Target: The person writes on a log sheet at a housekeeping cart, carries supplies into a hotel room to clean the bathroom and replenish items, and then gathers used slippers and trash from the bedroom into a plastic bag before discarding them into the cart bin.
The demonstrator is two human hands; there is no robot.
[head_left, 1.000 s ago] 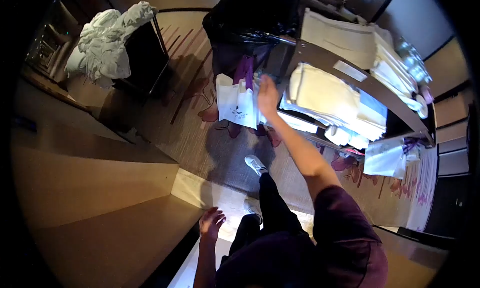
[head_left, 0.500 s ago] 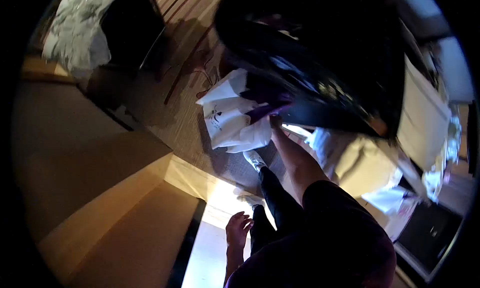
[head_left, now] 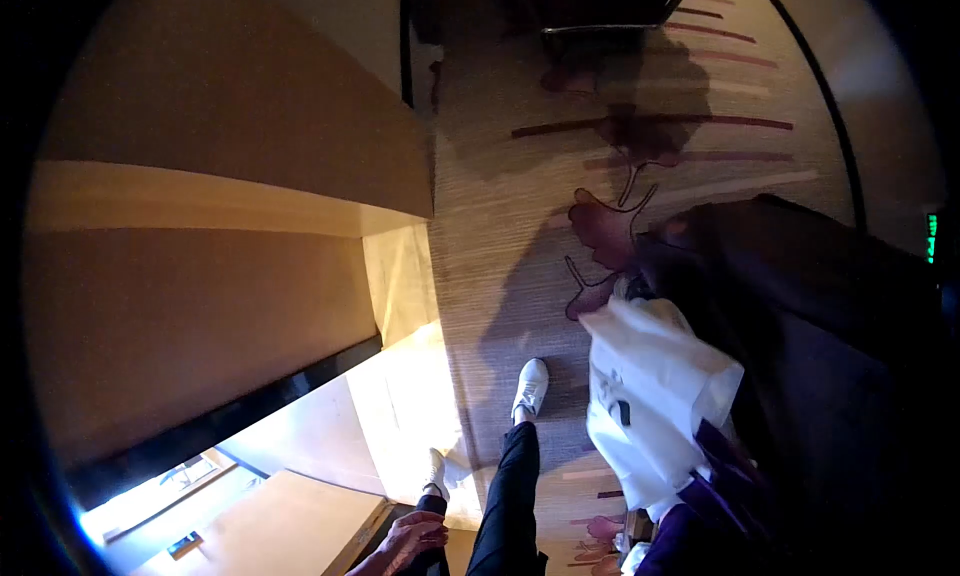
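Down by my left leg hangs my left hand [head_left: 415,536], its fingers loose and slightly bent, with nothing seen in it. On the right side, a white bag [head_left: 650,396] with dark print and a purple part [head_left: 715,466] hangs above the carpet. Against the bag lies a large dark bulk [head_left: 800,326], whose kind I cannot make out. My right hand does not show, so its hold on the bag cannot be confirmed.
A patterned carpet [head_left: 500,226] runs ahead of my white shoes [head_left: 532,386]. A brown wall or panel [head_left: 200,286] borders it on the left. At the top stands a dark piece with a metal edge [head_left: 605,28]. A pale door-like panel [head_left: 280,526] is at lower left.
My view has turned, so the bag and dark bulk now sit farther right and lower. My right hand, seen at the bag before, has gone out of sight. My feet have shifted in stride.
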